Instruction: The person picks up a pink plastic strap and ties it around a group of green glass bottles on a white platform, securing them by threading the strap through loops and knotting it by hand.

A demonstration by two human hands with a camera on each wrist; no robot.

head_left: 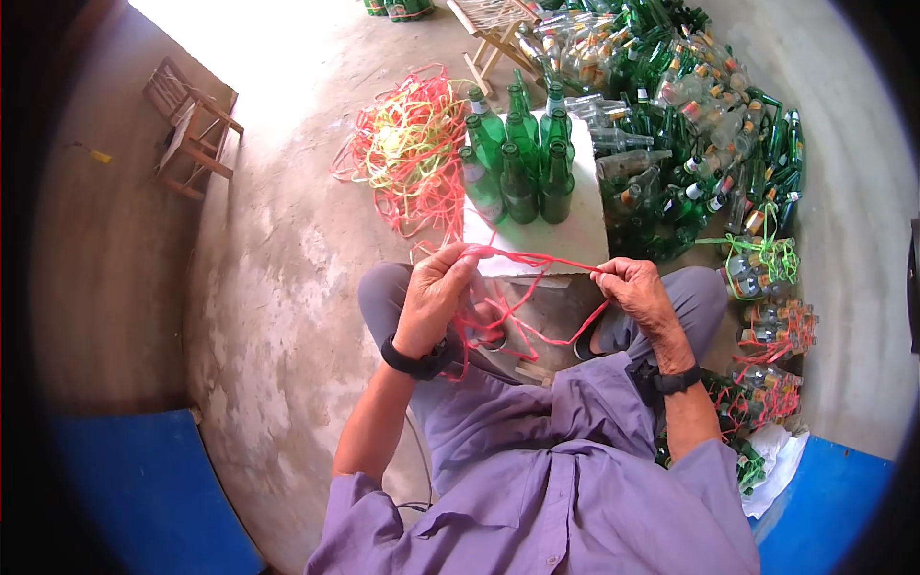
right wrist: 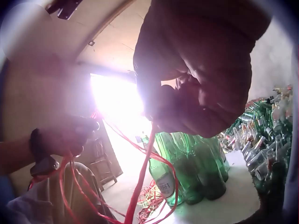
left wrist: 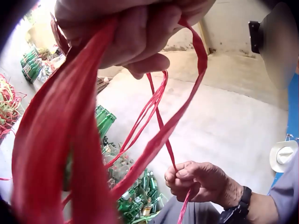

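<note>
Landmark: the worktop (head_left: 586, 230), a pale slab on the floor before the seated person.
Red strips (head_left: 537, 259): drawn between both hands just over the worktop's near edge, loops hanging on the person's side.
Left hand (head_left: 439, 292): clamped on the strips, off the worktop's near left corner.
Right hand (head_left: 640, 292): fingertips pinching the strips, off its near right corner.
Green bottles (head_left: 517, 168): upright, close together on the worktop, left row by its left edge; bare strips along the near and right edges.
Tangled strips (head_left: 417, 144): on the floor, up against its left edge.
Bottle pile (head_left: 671, 125): crowding its right edge, little room there.
Open room: floor (head_left: 278, 230) left of the worktop, between tangle and wooden chair (head_left: 195, 134).
</note>
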